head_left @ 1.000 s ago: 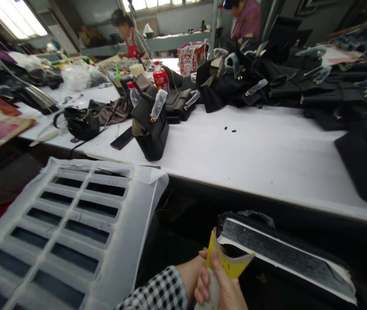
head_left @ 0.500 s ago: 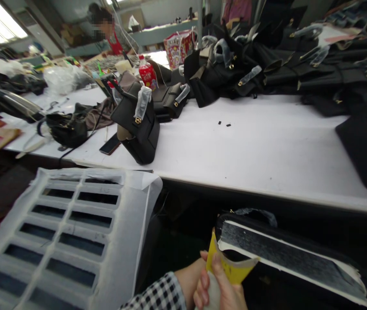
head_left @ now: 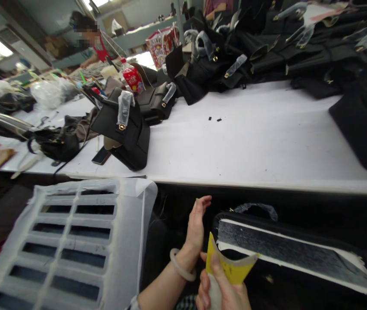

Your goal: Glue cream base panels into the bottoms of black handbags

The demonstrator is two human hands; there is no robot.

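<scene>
My right hand (head_left: 225,286) grips a yellow scraper (head_left: 231,267) with a pale handle and a hollow, curved front edge. Just beyond it lies a black bag (head_left: 293,228), a grey panel (head_left: 277,245) with ragged white edges facing up along it. A clear plastic-wrapped handle (head_left: 257,207) shows at the bag's far side. My left hand (head_left: 197,221), with a pale bangle at the wrist, is raised left of the bag's near end. Its fingers are stretched out and hold nothing.
A white slotted panel (head_left: 122,241) lies at left. On the white table (head_left: 241,146) stand a black handbag (head_left: 128,133), a phone (head_left: 101,156), a red bottle (head_left: 132,77) and two small black pieces. Black bags (head_left: 312,56) pile up behind. A person (head_left: 97,47) works farther back.
My left hand has come away from beside my right hand and moved up and forward, fingers stretched. My right hand keeps its hold on the scraper. The view has shifted slightly.
</scene>
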